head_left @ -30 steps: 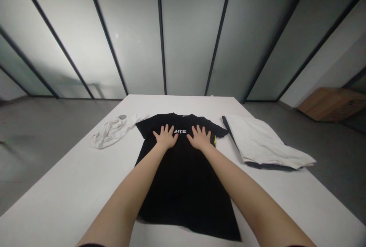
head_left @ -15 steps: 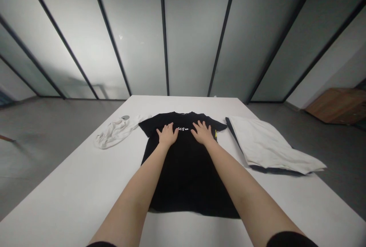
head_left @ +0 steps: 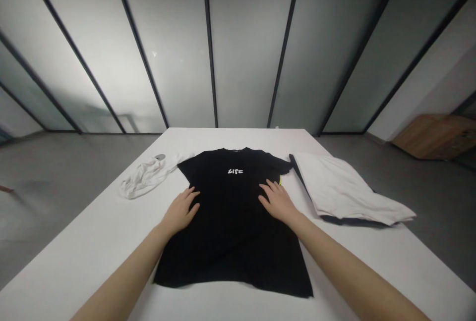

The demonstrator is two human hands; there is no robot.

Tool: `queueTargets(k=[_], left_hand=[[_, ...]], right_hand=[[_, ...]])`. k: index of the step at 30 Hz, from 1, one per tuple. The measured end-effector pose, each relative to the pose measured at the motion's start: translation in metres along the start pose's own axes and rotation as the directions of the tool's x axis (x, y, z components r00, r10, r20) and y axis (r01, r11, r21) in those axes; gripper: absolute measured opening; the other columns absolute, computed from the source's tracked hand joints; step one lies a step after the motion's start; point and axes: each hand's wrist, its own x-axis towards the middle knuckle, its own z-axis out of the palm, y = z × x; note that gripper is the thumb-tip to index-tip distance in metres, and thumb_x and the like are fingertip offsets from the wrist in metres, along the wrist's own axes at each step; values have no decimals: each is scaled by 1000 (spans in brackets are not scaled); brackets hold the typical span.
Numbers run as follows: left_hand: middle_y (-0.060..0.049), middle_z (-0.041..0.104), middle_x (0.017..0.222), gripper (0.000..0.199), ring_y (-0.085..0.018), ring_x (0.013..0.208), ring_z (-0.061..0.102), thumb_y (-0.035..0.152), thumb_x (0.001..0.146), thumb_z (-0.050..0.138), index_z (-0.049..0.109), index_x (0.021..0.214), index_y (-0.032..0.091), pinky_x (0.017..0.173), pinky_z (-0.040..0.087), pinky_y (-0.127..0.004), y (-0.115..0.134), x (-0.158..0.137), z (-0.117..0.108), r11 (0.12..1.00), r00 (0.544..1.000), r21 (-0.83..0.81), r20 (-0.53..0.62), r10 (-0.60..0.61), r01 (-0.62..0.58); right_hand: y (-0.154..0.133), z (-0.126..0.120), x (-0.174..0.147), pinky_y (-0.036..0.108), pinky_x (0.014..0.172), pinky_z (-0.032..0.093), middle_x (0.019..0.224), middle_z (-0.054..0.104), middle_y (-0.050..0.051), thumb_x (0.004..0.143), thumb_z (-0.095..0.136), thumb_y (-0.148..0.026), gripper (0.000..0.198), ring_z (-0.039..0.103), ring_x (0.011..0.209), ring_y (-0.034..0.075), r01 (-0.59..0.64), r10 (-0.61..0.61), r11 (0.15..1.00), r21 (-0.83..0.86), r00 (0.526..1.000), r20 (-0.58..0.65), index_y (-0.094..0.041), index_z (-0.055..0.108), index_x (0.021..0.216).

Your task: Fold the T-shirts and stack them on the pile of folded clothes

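Several things are showing only partly.
White cloth (head_left: 344, 187) is covering dark cloth (head_left: 344, 221) except along some edges; the right hand (head_left: 279, 202) is masking some black shirt (head_left: 234, 227); the bottom edge is cropping both forearms (head_left: 128, 266).

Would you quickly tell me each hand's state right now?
Left hand: open, at the edge of the shirt.
Right hand: open, over the shirt.

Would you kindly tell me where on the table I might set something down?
The table is bare left of the left forearm, nearer than the crumpled white cloth, and along the far edge beyond the black T-shirt. It is crowded around the T-shirt's sleeves, which lie close to that cloth and the folded white cloth.
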Motion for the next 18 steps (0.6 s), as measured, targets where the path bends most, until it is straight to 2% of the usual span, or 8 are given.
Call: queueTargets(k=[2,4,6,8,12,15,18], left_hand=[[-19,58,152,51,-33,141,55,42,104,46,57,146,16,119,43,-49,7,-23,-5,989,994,105,-38,-102,105],[-22,67,136,55,-35,126,65,44,105,45,52,149,12,109,49,-51,17,-40,-10,945,970,218,-64,-236,244],[-21,72,121,54,-35,111,71,42,107,41,50,149,10,97,55,-48,29,-49,-14,903,941,274,-21,-338,331],[-18,74,116,48,-32,102,74,35,109,36,47,151,14,86,57,-42,40,-49,-15,899,928,275,56,-368,340],[-15,75,114,50,-28,95,76,19,107,28,44,154,20,75,56,-37,52,-34,-8,914,937,277,102,-335,297],[-15,73,115,48,-28,93,76,17,107,28,48,150,20,72,56,-36,49,-18,-3,924,946,268,97,-309,274],[-15,73,117,43,-27,93,76,20,107,30,55,142,22,74,56,-36,41,2,-2,925,947,242,63,-316,292]], right_hand=[[1,5,-36,52,121,28,166,39,19,105,48,-51,63,35,152,41,-115,114,993,-34,993,-15,-19,46,159],[-1,5,-68,53,115,35,158,46,25,102,51,-56,72,44,144,44,-198,196,978,-63,980,-40,-14,43,161],[-5,0,-90,52,105,44,140,59,26,102,52,-53,67,58,127,43,-216,215,974,-64,976,-18,-14,49,156],[-13,-7,-99,48,95,49,126,66,23,103,50,-44,54,66,111,38,-190,192,981,-42,981,31,-17,54,150],[-27,-16,-88,37,83,51,119,72,17,106,40,-27,40,72,102,29,-182,181,983,-7,976,117,-21,56,143],[-25,-18,-69,34,74,50,113,76,13,109,35,-27,35,75,95,27,-239,240,971,-23,958,159,-24,57,135],[-15,-19,-49,34,74,50,112,78,12,110,35,-33,33,76,95,28,-271,274,962,-42,949,154,-26,57,133]])
